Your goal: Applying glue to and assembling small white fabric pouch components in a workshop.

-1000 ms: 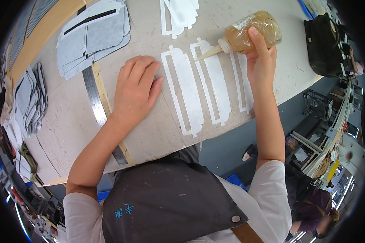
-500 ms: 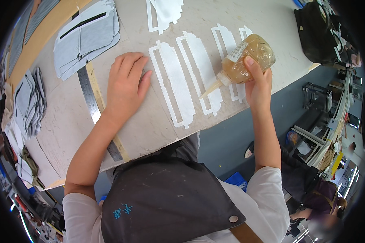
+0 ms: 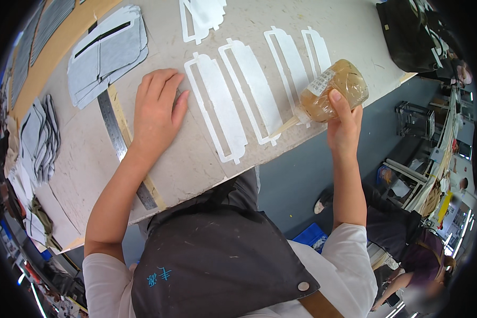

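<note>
My right hand (image 3: 344, 127) grips a plastic squeeze bottle (image 3: 350, 74) of amber liquid, tilted down and leftward, its pale nozzle (image 3: 284, 126) pointing at the lower end of a white cut-out piece (image 3: 252, 80) with a long slot. More such pieces lie either side: one (image 3: 222, 114) nearer my left hand, another (image 3: 288, 55) partly behind the bottle, a smaller one (image 3: 314, 45) beyond. My left hand (image 3: 156, 114) rests open on the worktable (image 3: 185, 185), fingers loosely curved, beside the leftmost white piece.
Grey panels (image 3: 108, 42) are stacked upper left, grey layers (image 3: 40, 138) lower left. A steel ruler (image 3: 111, 127) lies under my left forearm. A black bag (image 3: 403, 37) sits at the back right. A co-worker (image 3: 424, 259) is at lower right, near a blue crate (image 3: 310, 236).
The bottle and my right hand have moved down, the nozzle travelling toward the lower end of the white piece. The table's contents and my left hand appear farther left and slightly higher in the picture.
</note>
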### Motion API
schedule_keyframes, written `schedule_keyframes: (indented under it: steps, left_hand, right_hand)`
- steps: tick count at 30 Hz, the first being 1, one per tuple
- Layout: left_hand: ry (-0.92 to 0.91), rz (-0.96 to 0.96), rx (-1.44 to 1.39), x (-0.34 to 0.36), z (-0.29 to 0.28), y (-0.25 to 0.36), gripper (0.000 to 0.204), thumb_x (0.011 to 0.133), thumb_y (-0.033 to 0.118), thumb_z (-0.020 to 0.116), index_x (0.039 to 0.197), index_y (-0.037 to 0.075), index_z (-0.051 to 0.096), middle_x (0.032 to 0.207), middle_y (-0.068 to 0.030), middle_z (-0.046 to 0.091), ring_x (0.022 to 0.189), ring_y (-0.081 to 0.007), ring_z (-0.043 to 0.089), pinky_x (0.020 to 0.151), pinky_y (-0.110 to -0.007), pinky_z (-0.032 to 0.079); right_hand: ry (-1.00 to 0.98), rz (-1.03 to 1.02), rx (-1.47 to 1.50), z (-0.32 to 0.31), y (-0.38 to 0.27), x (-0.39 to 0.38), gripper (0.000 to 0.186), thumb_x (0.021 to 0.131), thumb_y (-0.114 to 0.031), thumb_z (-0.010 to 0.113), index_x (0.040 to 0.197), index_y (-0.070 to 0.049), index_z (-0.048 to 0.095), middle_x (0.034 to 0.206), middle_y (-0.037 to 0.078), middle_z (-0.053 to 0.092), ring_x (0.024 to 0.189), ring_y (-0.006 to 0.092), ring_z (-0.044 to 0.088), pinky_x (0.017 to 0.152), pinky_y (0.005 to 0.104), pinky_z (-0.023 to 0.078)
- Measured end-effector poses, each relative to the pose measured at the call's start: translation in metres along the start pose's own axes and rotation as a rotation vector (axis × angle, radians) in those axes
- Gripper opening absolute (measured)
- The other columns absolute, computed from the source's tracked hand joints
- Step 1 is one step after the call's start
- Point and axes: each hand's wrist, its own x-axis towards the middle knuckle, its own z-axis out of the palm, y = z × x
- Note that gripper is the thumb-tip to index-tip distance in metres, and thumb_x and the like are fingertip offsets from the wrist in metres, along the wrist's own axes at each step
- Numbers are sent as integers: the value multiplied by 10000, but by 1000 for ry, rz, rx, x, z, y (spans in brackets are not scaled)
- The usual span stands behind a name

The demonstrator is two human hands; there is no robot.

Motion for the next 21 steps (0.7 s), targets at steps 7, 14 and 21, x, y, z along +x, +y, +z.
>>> schedule_keyframes:
  steps: [7, 14, 21]
  left_hand:
    - [-4, 1, 11, 1, 0, 1, 307, 754, 15, 689, 1043, -48, 605, 1096, -139, 585, 1013, -321, 545, 869, -382, 453]
    - [-22, -26, -5, 0, -2, 4, 315, 757, 25, 692, 1051, -42, 603, 1103, -132, 585, 1030, -315, 544, 870, -382, 451]
    - [-48, -41, -13, 0, -3, 6, 326, 765, 33, 689, 1070, -35, 597, 1122, -131, 572, 1059, -308, 535, 887, -380, 444]
  right_hand:
    - [-47, 72, 186, 29, -5, 1, 470, 836, -237, 693, 1192, 20, 526, 1071, 77, 599, 983, 165, 579, 895, 311, 444]
    - [-18, -242, 300, 41, -11, 81, 398, 859, -215, 701, 1153, 8, 551, 1043, 66, 604, 949, 134, 590, 848, 304, 487]
    - [-38, -281, 184, 49, -5, 106, 370, 831, -227, 738, 1090, -7, 591, 991, 60, 619, 900, 123, 593, 798, 281, 493]
